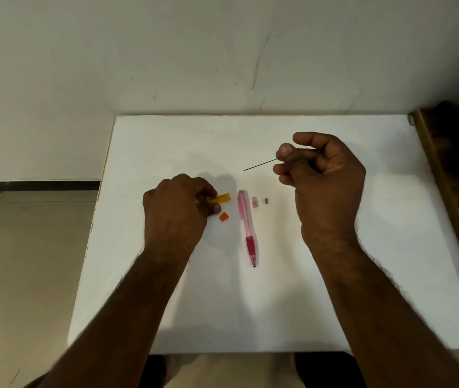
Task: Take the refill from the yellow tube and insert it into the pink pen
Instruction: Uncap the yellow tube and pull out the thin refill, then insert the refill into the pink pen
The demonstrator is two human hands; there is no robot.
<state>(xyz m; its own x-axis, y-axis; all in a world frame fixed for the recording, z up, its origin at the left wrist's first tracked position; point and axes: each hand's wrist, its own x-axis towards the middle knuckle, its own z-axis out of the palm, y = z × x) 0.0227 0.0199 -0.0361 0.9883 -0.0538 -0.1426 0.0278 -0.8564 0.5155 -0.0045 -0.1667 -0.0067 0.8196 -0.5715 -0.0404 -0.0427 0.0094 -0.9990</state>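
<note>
In the head view, my right hand [320,169] pinched the refill [260,165] between thumb and fingertips, above the table [166,141]. The refill was a thin dark lead, and its free end pointed from my fingers toward about 8 o'clock. The pink pen [247,228] lay flat on the table, at about 7 o'clock from that free end and near it. Its long axis ran almost from 12 to 6 o'clock, with the writing tip at the 6 o'clock end and the back end at 12 o'clock. So I judged that the lead must be turned nearly in line with the pen before it could enter the back end. My right hand was the nearer one to that end.

My left hand [177,208] was closed on the yellow tube [221,198], at 9 o'clock from the pen. An orange cap [224,217] lay just beside the tube. A small pink piece [255,202] and a small grey piece [266,201] lay at 3 o'clock from the pen's back end.

My left fingers hid most of the tube. I could not tell whether the back end of the pen was open.
</note>
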